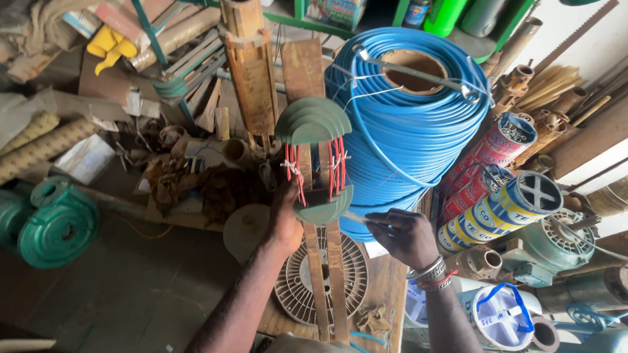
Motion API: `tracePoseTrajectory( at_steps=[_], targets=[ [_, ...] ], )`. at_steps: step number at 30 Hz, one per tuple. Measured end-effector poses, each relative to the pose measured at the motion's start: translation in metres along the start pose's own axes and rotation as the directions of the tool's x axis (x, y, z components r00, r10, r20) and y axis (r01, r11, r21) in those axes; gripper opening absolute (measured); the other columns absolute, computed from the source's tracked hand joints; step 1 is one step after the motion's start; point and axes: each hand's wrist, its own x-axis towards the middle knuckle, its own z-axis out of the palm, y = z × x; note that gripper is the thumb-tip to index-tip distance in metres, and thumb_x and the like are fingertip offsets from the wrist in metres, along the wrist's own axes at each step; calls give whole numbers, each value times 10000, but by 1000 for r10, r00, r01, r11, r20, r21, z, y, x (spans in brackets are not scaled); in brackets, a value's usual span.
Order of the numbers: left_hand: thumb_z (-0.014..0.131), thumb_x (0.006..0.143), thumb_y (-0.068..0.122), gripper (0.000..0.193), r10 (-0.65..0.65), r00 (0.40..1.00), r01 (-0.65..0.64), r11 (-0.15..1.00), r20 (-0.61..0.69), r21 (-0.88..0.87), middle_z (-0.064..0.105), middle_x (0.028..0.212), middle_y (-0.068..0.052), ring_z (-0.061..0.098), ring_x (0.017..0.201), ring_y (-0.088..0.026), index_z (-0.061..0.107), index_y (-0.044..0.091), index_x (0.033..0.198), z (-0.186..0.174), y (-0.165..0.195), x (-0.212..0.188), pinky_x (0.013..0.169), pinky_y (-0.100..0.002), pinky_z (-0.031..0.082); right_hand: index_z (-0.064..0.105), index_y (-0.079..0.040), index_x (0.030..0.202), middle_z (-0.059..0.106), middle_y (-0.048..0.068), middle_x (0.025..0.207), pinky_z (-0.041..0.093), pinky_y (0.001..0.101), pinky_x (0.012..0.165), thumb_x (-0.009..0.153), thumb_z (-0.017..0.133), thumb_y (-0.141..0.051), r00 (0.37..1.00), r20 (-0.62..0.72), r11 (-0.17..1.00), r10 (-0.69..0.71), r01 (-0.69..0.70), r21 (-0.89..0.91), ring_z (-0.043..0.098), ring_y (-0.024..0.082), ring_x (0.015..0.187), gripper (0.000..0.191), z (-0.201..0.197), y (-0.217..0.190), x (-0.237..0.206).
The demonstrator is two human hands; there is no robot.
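Head view shows the right hand (405, 236) with its fingers pinched around a thin pale tool or wire end, the tip pointing at the lower green half-round former (324, 208) of a wooden winding jig (324, 268). The left hand (286, 223) is cupped against the jig's left side just below the red wire turns (315, 171), its fingers mostly hidden behind the former, so whether they clench it cannot be told. To do this well, I judge the left hand should brace the former firmly while the right keeps the thin piece level and works close to the red turns without snagging them. Above sits the stepped upper green former (313, 120); behind it, touching nothing in hand, lies a big blue cable coil (414, 116). A round slotted fan cover (290, 283) lies under the jig on the bench.
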Motion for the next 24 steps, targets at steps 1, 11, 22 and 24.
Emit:
tracePoseTrajectory(
  at_steps=[1, 11, 22, 24],
  targets=[
    [645, 1015, 414, 417, -16, 1000, 16, 1000, 11, 5, 665, 1162, -8, 636, 1086, -141, 623, 90, 1278, 1, 0, -1, 950, -373, 526, 813, -139, 974, 749, 56, 776, 572, 325, 584, 832, 815, -211, 999, 30, 999, 25, -26, 32, 730, 204, 636, 159, 0, 3, -1],
    [662, 969, 430, 506, -80, 996, 79, 996, 30, 36, 690, 1198, -48, 668, 1075, -155, 610, 71, 1322, -6, -17, -12, 936, -366, 534, 797, -146, 998, 779, 66, 842, 559, 344, 575, 891, 718, -243, 982, 49, 978, 181, -174, -119, 747, 242, 697, 165, 18, 9, -37],
    [712, 824, 539, 756, -125, 982, 143, 982, -140, 125, 631, 1347, -2, 573, 1264, -150, 538, 139, 1441, -29, -30, -9, 1044, -384, 486, 684, -40, 1268, 625, -4, 816, 504, 286, 663, 1033, 572, -191, 852, 268, 407, 449, -462, 788, 590, 120, 731, 301, 151, 26, -132],
    [734, 833, 498, 719, -79, 989, 99, 981, -128, 165, 633, 1362, 46, 555, 1285, -91, 551, 141, 1430, -30, -30, -12, 1057, -347, 459, 660, -32, 1258, 622, -29, 922, 476, 254, 734, 1021, 559, -207, 835, 363, 188, 413, -468, 863, 567, 92, 823, 311, 166, 30, -136]
  ],
)
